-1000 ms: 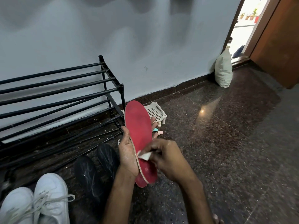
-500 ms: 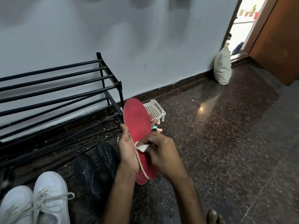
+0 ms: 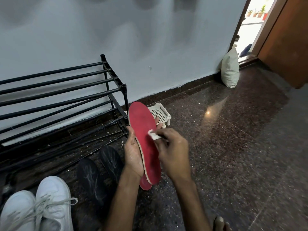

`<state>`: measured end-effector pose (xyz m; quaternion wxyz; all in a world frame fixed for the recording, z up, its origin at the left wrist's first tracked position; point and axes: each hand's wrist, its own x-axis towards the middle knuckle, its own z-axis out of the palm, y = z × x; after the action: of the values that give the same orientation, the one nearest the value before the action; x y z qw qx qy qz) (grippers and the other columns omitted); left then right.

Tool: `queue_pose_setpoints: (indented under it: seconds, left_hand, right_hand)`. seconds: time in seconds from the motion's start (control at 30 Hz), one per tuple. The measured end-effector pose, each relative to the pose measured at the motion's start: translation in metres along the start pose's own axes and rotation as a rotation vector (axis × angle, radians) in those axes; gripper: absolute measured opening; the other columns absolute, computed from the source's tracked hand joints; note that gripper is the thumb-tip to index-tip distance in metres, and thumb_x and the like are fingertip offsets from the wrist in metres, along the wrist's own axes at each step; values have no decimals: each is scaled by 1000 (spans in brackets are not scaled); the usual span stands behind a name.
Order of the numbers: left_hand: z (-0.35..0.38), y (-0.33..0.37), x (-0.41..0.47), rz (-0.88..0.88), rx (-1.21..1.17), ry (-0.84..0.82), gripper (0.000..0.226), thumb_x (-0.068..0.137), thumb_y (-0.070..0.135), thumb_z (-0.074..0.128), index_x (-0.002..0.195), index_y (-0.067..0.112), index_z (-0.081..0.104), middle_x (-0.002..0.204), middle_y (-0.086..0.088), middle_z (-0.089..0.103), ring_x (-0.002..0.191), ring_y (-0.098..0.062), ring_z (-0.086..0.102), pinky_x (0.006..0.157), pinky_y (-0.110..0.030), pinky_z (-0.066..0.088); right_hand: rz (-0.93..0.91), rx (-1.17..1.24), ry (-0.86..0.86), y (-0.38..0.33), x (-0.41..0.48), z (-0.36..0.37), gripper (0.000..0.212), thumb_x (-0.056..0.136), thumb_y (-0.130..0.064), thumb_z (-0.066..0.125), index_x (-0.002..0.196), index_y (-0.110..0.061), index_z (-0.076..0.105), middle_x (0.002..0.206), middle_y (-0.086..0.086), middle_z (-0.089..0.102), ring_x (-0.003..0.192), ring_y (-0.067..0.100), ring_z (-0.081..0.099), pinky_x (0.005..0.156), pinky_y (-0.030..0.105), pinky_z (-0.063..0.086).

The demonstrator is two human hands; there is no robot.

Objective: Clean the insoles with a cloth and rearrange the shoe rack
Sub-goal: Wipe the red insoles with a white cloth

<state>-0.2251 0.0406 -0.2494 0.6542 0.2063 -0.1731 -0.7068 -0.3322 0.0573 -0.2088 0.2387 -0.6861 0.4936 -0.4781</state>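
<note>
A red insole (image 3: 141, 130) stands upright in front of me, toe end up. My left hand (image 3: 133, 152) holds it from behind, fingertips showing past its right edge. My right hand (image 3: 171, 150) pinches a small white cloth (image 3: 154, 135) and presses it on the insole's middle. A second red insole (image 3: 145, 184) peeks out below the first one's heel. Two black insoles (image 3: 93, 177) lie on the floor beside the black metal shoe rack (image 3: 58, 97), whose bars carry nothing.
A pair of white sneakers (image 3: 38, 207) sits at the bottom left. A small white plastic basket (image 3: 160, 112) stands behind the insole by the rack's end. A pale sack (image 3: 230, 70) leans on the wall near the open doorway. Dark granite floor spreads to the right.
My right hand has slid the cloth up the red insole, from near the heel to its middle. The left hand keeps its hold.
</note>
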Motion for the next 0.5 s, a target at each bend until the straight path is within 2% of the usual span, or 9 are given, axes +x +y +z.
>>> queue_pose_setpoints:
  seconds: [0.03, 0.1, 0.2, 0.23, 0.27, 0.3, 0.37, 0.43, 0.5]
  left_hand:
    - [1, -3, -1, -6, 8, 9, 82, 94, 69, 27, 129, 3, 63, 134, -15, 60, 129, -28, 54, 112, -43, 39]
    - [0, -5, -3, 17, 20, 50, 79, 93, 67, 30, 116, 5, 72, 127, -15, 66, 122, -27, 60, 113, -45, 36]
    - [-7, -1, -2, 66, -22, 56, 73, 91, 64, 39, 135, 9, 57, 140, -17, 56, 134, -30, 49, 118, -56, 24]
    - [-9, -2, -1, 72, -12, 42, 74, 91, 64, 41, 142, 12, 50, 145, -17, 51, 137, -31, 45, 118, -57, 22]
    - [-9, -2, -1, 68, 1, 20, 74, 92, 64, 41, 147, 14, 44, 149, -16, 46, 139, -30, 42, 118, -57, 21]
    - [-10, -3, -1, 54, -5, -4, 74, 93, 64, 40, 149, 15, 40, 153, -15, 40, 139, -30, 40, 118, -55, 22]
    - [-13, -4, -2, 30, -24, -16, 74, 95, 62, 38, 151, 13, 36, 156, -16, 34, 137, -30, 39, 113, -51, 30]
    - [-13, -4, -1, 24, -39, -28, 73, 97, 60, 37, 150, 10, 38, 155, -19, 34, 133, -31, 45, 106, -48, 42]
    - [-10, -6, 0, 5, -43, -18, 72, 98, 60, 35, 145, 6, 46, 153, -19, 37, 129, -30, 50, 106, -44, 45]
  right_hand:
    - [-37, -46, -35, 0, -2, 7, 15, 85, -6, 69, 96, -15, 75, 93, -7, 71, 85, 2, 64, 81, 17, 50]
    - [13, 45, -191, 3, -5, 9, 13, 84, -5, 69, 90, -15, 75, 87, -8, 72, 81, 2, 64, 77, 16, 49]
    - [161, 272, -593, 10, -8, -9, 10, 83, -8, 73, 91, -14, 76, 86, -4, 75, 77, 6, 67, 72, 20, 52]
    - [207, 352, -664, 14, -9, -17, 11, 83, -6, 72, 92, -11, 75, 87, 1, 75, 78, 11, 67, 72, 25, 53]
    - [258, 436, -653, 19, -8, -24, 12, 84, -4, 71, 94, -8, 74, 90, 8, 74, 80, 17, 66, 73, 30, 54]
    - [326, 522, -559, 24, -5, -29, 13, 84, -4, 70, 96, -7, 73, 93, 12, 73, 84, 23, 67, 74, 34, 55]
    - [419, 516, -261, 29, 2, -34, 13, 87, -7, 68, 99, -11, 71, 93, 7, 74, 88, 28, 70, 74, 36, 58]
    - [361, 299, -78, 28, 6, -28, 11, 89, -12, 68, 98, -18, 72, 89, -5, 75, 83, 13, 71, 71, 27, 59]
    - [231, 161, -76, 18, 3, -14, 8, 88, -17, 70, 94, -20, 74, 87, -11, 73, 79, 0, 68, 71, 18, 55]
